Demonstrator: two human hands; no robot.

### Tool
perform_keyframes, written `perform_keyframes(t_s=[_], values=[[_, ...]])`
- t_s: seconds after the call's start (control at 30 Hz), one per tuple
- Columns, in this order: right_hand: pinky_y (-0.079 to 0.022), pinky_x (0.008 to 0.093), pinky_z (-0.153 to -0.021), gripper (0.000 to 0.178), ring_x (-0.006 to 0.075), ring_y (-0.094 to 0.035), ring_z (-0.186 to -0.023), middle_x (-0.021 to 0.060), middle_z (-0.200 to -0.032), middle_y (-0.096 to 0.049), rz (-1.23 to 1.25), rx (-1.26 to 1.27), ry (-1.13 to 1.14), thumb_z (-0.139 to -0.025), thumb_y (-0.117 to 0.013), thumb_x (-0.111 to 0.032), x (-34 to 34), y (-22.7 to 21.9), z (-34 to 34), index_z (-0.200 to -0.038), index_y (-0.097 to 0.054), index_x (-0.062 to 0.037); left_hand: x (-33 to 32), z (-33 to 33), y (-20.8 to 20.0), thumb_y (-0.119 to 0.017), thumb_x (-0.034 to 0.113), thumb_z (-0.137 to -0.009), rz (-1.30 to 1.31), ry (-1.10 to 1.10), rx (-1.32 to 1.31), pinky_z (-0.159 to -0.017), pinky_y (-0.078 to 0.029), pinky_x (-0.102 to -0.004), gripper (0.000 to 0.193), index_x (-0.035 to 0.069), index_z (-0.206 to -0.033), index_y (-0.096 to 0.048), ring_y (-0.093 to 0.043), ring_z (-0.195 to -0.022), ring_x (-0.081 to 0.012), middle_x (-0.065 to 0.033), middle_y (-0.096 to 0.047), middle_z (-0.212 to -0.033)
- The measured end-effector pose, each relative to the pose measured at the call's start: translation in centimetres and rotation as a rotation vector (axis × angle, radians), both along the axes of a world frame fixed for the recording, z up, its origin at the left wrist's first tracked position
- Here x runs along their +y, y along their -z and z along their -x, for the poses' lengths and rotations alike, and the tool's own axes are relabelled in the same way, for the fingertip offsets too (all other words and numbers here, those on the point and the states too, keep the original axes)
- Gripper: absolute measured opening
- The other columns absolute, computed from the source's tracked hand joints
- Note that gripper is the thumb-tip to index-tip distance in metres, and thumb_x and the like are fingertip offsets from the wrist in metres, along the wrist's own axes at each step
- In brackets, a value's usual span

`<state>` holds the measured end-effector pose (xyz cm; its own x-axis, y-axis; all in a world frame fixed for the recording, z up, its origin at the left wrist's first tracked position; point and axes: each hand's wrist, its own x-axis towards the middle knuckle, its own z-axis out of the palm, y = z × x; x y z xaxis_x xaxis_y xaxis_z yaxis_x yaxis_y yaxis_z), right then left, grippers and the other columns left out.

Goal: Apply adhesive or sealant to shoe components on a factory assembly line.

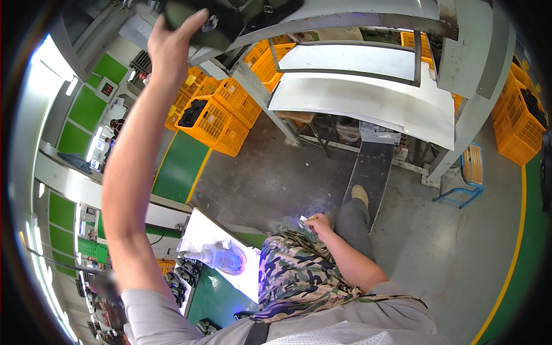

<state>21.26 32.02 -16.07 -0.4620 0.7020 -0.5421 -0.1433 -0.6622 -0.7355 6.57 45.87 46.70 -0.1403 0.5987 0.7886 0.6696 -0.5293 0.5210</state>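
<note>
At the upper left my left hand point(167, 49) is raised on an outstretched arm. Its thumb lies over the edge of a dark green-black piece point(214, 35) with a small shiny patch, and the fingers are behind it. More of this dark material spreads along the top edge, partly cut off. Low in front of my body, beside the camouflage apron point(293, 267), my right hand point(321, 225) is closed with a small whitish thing point(303, 219) at its fingertips. What that thing is, I cannot make out.
A clear bottle point(224, 259) lies on a brightly lit white board point(198, 230) at my left, near several dark pieces point(183, 276). A metal frame point(253, 86) with white sheets point(362, 95) stands ahead. Yellow crates point(221, 123) and a blue-legged stool point(468, 172) stand around.
</note>
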Motion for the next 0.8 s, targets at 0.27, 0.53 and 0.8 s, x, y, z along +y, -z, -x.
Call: perform_keyframes(t_s=[0.27,0.53,0.8], values=[[-0.037,0.0262,-0.046,0.022,0.0107,-0.052,-0.054,0.0029,-0.071,-0.06,-0.014,0.02,-0.008,-0.072,-0.079,-0.007,-0.1,0.5,-0.3,-0.084,-0.061,-0.0057,6.5,-11.8,-3.2,-0.08,0.024,-0.079,0.348,-0.29,0.367,-0.078,-0.055,-0.0337,0.048,-0.004,-0.116,-0.066,-0.07,-0.085,-0.0202,-0.0121,-0.073,-0.096],[-0.042,0.0291,-0.051,0.02,0.0118,-0.055,-0.059,0.001,-0.072,-0.061,-0.057,0.035,-0.026,-0.07,-0.077,-0.002,-0.2,0.9,-0.7,-0.081,-0.061,-0.0068,4.3,-7.2,5.2,-0.073,0.027,-0.083,-0.041,-0.352,0.504,-0.093,-0.05,-0.0383,0.052,-0.004,-0.123,-0.06,-0.065,-0.108,-0.0319,-0.0231,-0.067,-0.113],[-0.043,0.0259,-0.043,0.015,0.0113,-0.052,-0.05,0.0004,-0.069,-0.058,0.07,0.049,-0.01,-0.084,-0.073,-0.012,2.3,3.1,-1.2,-0.092,-0.061,-0.0093,-25.2,5.5,33.6,-0.079,0.03,-0.075,0.486,-0.304,0.272,-0.088,-0.053,-0.0384,0.058,0.002,-0.123,-0.062,-0.067,-0.1,-0.0299,-0.0189,-0.068,-0.111]])
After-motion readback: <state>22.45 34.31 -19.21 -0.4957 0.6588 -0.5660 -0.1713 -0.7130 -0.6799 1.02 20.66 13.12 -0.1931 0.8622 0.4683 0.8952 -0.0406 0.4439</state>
